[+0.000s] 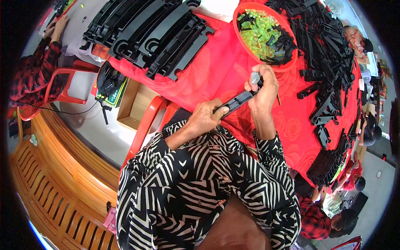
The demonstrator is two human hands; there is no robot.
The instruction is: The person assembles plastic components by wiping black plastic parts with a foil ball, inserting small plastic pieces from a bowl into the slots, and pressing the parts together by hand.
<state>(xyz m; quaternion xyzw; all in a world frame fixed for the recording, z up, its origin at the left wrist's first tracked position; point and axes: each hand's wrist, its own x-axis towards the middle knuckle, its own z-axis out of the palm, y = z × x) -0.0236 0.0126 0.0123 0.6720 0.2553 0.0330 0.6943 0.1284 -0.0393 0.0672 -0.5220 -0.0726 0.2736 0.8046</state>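
Left hand (206, 115), right hand (265, 86) (farther forward), curled

The clearest lettering is on a yellow-and-green printed package (113, 99) at the left of the frame, partly covered by a black bag (109, 80). Dark characters run across its bright face, slanted and distorted by the lens; they are too small to make out with certainty. In the lower left, a pink packet (111, 219) beside the slatted wooden bench (68, 208) may carry print, but it is too blurred to tell. Near the right edge, a small round white disc (378, 174) resembles a clock face; any numerals on it are too tiny to read.
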